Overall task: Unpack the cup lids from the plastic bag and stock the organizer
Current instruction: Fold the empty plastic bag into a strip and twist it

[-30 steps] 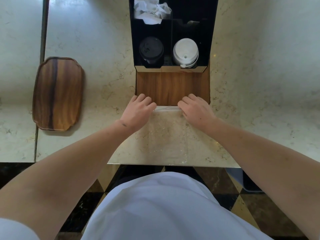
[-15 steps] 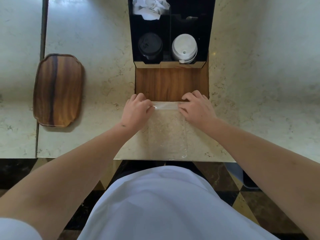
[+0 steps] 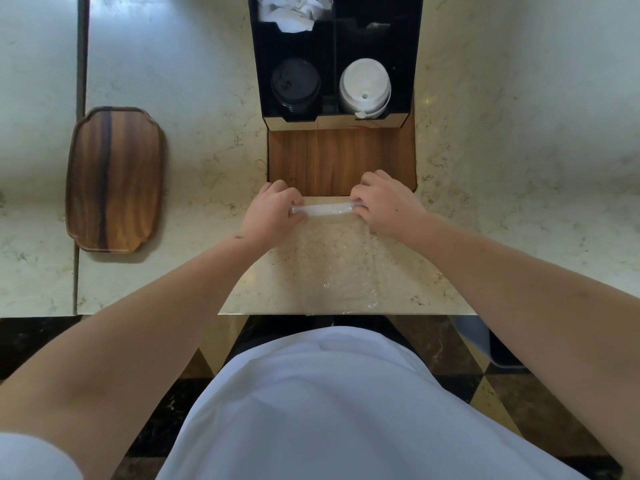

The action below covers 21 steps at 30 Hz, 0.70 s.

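Marble counter (image 3: 180, 81), pale. Plastic bag (image 3: 332, 258): clear, emptied, flat before the organizer (image 3: 334, 39); far end rolled, pinched by left hand (image 3: 273, 213) and right hand (image 3: 384, 206). Likely light, limp, slippery; hold roll ends. Near edge overhangs counter lip. Open room either side; wooden tray (image 3: 114, 178) well apart.

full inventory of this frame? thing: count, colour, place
organizer: 1, black with wood front, counter far centre
black lids: 1 stack, black, front-left compartment
white lids: 1 stack, white, front-right compartment
crumpled paper: white, back-left compartment
plastic bag: 1, clear, flat on counter, far edge rolled up
wooden tray: 1, brown, counter left
counter: cream marble
left hand: grips roll's left end
right hand: grips roll's right end
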Each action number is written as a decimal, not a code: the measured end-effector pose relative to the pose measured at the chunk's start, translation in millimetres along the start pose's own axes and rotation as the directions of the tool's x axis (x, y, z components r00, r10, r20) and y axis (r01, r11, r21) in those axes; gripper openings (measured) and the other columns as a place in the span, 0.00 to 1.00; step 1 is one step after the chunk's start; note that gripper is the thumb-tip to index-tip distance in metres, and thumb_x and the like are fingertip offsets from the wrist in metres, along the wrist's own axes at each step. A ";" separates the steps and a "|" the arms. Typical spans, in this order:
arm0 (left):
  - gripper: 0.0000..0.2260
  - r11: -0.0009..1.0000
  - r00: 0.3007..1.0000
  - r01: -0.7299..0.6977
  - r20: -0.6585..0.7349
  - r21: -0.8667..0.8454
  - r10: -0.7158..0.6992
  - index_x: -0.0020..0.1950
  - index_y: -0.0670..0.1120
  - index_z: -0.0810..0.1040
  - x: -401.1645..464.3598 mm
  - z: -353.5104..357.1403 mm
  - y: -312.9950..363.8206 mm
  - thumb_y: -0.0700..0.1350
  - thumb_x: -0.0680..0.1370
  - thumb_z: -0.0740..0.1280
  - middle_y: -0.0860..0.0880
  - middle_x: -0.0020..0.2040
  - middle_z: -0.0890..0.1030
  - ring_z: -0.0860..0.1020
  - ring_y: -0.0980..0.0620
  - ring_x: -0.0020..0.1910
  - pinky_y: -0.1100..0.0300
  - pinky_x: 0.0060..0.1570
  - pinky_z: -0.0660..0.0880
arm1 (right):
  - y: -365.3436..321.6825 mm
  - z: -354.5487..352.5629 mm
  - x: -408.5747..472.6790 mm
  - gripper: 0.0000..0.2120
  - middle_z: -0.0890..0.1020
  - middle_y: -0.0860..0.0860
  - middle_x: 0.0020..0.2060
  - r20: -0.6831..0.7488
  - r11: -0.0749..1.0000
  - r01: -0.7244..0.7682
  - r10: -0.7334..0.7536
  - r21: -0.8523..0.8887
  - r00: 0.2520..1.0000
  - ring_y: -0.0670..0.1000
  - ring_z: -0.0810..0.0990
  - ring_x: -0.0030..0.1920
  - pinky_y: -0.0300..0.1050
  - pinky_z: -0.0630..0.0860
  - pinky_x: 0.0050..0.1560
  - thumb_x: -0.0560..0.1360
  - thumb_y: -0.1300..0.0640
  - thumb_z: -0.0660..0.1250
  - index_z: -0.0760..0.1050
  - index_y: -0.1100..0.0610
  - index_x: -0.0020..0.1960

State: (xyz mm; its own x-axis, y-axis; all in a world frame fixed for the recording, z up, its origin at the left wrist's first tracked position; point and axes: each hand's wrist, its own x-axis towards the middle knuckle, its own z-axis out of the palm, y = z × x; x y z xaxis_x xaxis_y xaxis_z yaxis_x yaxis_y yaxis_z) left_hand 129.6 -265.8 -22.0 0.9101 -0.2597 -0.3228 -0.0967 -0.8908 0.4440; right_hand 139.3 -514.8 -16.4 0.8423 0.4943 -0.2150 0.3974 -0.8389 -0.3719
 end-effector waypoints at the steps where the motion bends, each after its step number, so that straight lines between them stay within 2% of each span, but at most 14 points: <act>1: 0.08 0.999 1.000 -0.025 0.003 0.022 0.025 0.55 0.44 0.81 -1.3 -1.1 1.1 0.45 0.79 0.71 0.46 0.52 0.78 0.73 0.45 0.53 0.53 0.52 0.73 | -0.2 -0.4 -1.2 0.09 0.79 0.53 0.48 -0.002 1.000 0.005 -0.005 -0.008 1.000 0.53 0.73 0.50 0.49 0.75 0.49 0.82 0.57 0.62 0.81 0.58 0.53; 6: 0.05 0.928 0.952 -0.277 -0.058 0.250 0.300 0.47 0.40 0.81 -16.5 0.0 1.9 0.33 0.77 0.66 0.43 0.44 0.79 0.74 0.42 0.44 0.48 0.43 0.74 | -4.2 0.8 -10.3 0.09 0.80 0.54 0.41 -0.027 0.984 0.099 -0.104 -0.145 0.994 0.54 0.75 0.43 0.47 0.72 0.39 0.81 0.60 0.61 0.80 0.59 0.47; 11: 0.07 0.870 0.909 -0.348 -0.099 0.350 0.404 0.45 0.40 0.83 -26.7 11.6 -9.4 0.30 0.72 0.72 0.44 0.43 0.81 0.76 0.41 0.41 0.47 0.41 0.75 | -7.2 5.1 -17.7 0.06 0.80 0.54 0.45 0.016 0.958 0.129 -0.129 -0.256 0.991 0.55 0.76 0.45 0.48 0.74 0.42 0.80 0.63 0.63 0.79 0.58 0.48; 15: 0.08 0.864 0.898 -0.363 -0.115 0.348 0.424 0.49 0.42 0.85 -30.4 17.3 -15.9 0.32 0.73 0.71 0.45 0.43 0.80 0.77 0.41 0.44 0.48 0.45 0.76 | -8.0 8.7 -24.7 0.05 0.80 0.55 0.44 0.010 0.949 0.125 -0.128 -0.289 0.992 0.55 0.76 0.43 0.47 0.73 0.39 0.75 0.67 0.67 0.80 0.59 0.45; 18: 0.07 0.883 0.910 -0.339 -0.126 0.323 0.396 0.52 0.43 0.84 -38.2 17.5 -12.6 0.40 0.77 0.67 0.45 0.45 0.79 0.76 0.42 0.46 0.48 0.46 0.74 | -8.5 10.2 -34.6 0.09 0.80 0.55 0.48 -0.014 0.956 0.120 -0.128 -0.266 0.992 0.54 0.76 0.45 0.48 0.75 0.42 0.78 0.59 0.62 0.81 0.59 0.50; 21: 0.10 0.926 0.942 -0.261 -0.138 0.271 0.306 0.47 0.44 0.84 -42.7 15.5 -7.3 0.45 0.81 0.65 0.46 0.44 0.79 0.74 0.43 0.44 0.51 0.44 0.71 | -12.9 9.3 -40.9 0.15 0.80 0.54 0.48 -0.056 0.975 0.077 -0.090 -0.207 0.994 0.55 0.77 0.44 0.50 0.77 0.44 0.81 0.55 0.59 0.83 0.58 0.53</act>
State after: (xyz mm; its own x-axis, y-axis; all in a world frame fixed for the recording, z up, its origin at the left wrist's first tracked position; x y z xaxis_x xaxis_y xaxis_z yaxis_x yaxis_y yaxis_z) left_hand 85.2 -253.9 -24.4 0.8832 -0.4660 -0.0527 -0.4368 -0.8584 0.2690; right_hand 96.4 -522.1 -11.2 0.8221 0.5544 -0.1300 0.5277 -0.8275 -0.1919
